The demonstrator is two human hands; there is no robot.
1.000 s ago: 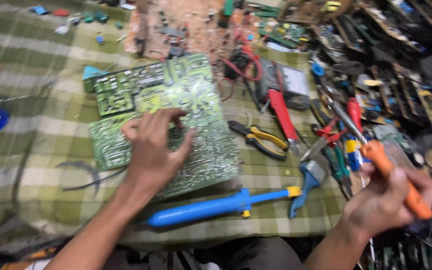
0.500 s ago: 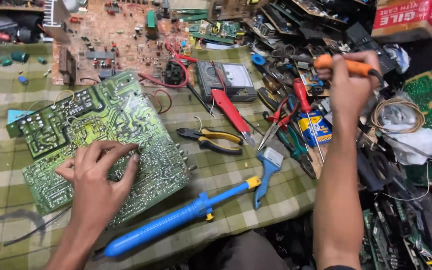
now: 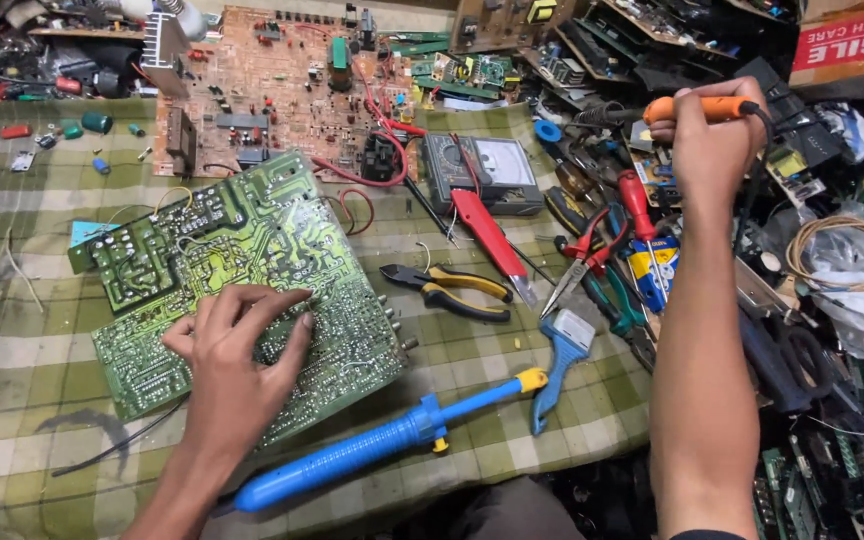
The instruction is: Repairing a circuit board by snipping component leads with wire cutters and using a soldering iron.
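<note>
Since half a second ago the right hand (image 3: 714,140) has lifted farther up and away from the green circuit board (image 3: 242,290), carrying the orange-handled soldering iron (image 3: 702,108) over the heap of tools well to the board's right; the left hand (image 3: 237,355) has stayed flat on the board. The right hand's fingers are curled tight around the iron's smooth round orange grip, with a dark cord trailing from its end. The left hand's fingers are spread, their tips pressing the board's solder side, a flat green rectangle with pale traces and rows of tiny shiny solder points, lying tilted on the green checked cloth (image 3: 12,330). Just below the board lies a blue desoldering pump (image 3: 382,450), a long plastic tube with a yellow tip. To the board's right rest pliers (image 3: 449,290) with black and yellow grips, and beyond them a red-handled flat tool (image 3: 487,240). A blue pistol-shaped plastic handle (image 3: 562,365) lies near the pump's tip. Above the board sits a larger brown circuit board (image 3: 272,90), studded with components and red wires, and right of that a grey analogue meter (image 3: 482,170) with a pale dial face.
</note>
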